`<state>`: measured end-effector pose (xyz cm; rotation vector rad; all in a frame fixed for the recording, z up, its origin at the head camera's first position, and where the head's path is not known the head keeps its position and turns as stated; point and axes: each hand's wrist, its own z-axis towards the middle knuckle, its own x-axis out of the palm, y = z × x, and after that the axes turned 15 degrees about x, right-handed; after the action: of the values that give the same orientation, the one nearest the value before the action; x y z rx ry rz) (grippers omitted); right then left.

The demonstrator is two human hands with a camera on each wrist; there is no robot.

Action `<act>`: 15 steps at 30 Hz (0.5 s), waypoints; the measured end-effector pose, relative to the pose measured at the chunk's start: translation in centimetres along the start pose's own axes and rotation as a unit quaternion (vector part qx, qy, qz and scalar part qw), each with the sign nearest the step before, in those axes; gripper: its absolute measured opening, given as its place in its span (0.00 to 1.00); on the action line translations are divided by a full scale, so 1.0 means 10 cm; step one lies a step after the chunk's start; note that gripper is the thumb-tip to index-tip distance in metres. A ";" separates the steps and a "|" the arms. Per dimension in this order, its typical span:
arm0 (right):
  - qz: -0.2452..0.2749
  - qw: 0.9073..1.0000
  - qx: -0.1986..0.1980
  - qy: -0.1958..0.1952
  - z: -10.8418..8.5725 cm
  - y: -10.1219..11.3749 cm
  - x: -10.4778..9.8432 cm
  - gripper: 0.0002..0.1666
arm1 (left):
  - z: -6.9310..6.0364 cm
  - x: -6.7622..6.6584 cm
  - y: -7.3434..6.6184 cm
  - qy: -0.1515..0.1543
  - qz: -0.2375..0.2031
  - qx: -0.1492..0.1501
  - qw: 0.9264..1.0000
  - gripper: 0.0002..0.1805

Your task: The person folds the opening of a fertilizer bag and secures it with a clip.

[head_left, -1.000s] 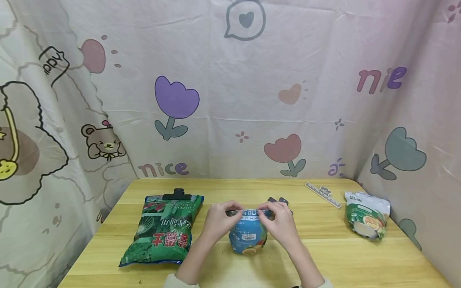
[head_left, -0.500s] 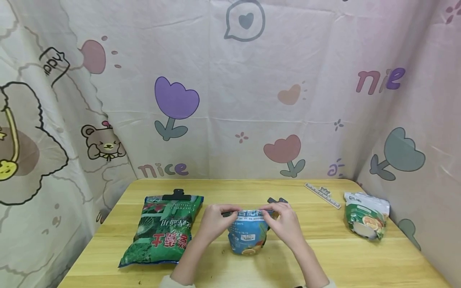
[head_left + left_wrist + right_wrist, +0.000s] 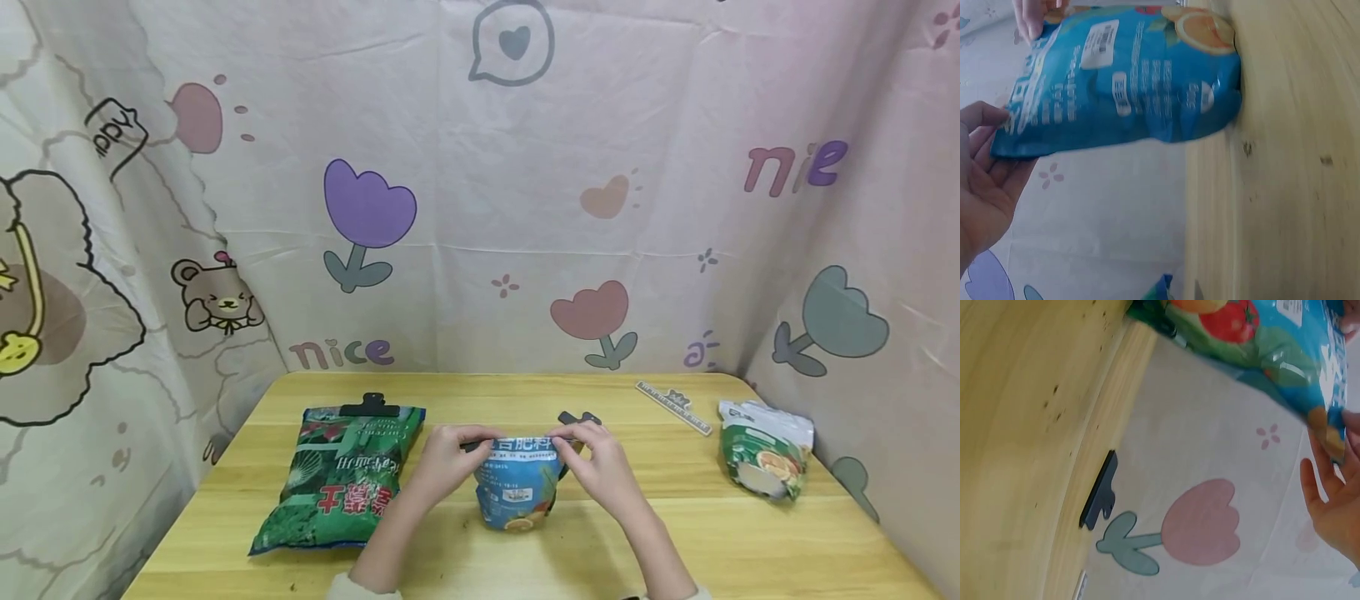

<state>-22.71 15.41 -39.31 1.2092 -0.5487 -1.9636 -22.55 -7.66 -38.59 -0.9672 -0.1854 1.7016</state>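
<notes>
Far left, the green bag [image 3: 333, 479] lies flat on the table [image 3: 675, 525], a black clip [image 3: 370, 407] already across its top edge, so that one looks done. Next, the left hand [image 3: 447, 460]: forearm reaching up and inward, thumb and fingers pinching the left top corner of the blue bag [image 3: 517, 493]. That bag sits mid-table between both hands, upright, base apparently on the wood (contact is hard to confirm here). Its top edge is pulled flat, no clip on it, so I'd call this one partway: mouth held straight, nothing fastened. The right hand [image 3: 600, 462] mirrors the left, forearm angled inward, thumb in front and fingers behind, clamped on the right top corner, remaining fingers fanned loosely. Just behind that hand a loose black clip [image 3: 1099, 490] lies on the table, unused. Farther right, a white ruler [image 3: 673, 407] near the back edge, then a white-and-green pouch [image 3: 765, 454], no clip visible on it, touched by neither hand.
</notes>
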 end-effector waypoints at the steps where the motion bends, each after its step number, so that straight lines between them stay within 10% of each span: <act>1: 0.003 1.000 0.010 0.006 0.00 -0.01 -0.02 0.08 | -0.01 -0.02 0.01 0.007 -0.007 -0.003 1.000 0.07; 15: -0.010 0.996 -0.078 -0.034 0.05 -0.15 -0.05 0.10 | -0.09 -0.14 0.12 0.018 -0.026 0.015 0.999 0.09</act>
<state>-23.57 16.75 -39.79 1.0587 -0.4107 -2.0292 -22.69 -9.64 -39.14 -0.9625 -0.1600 1.6336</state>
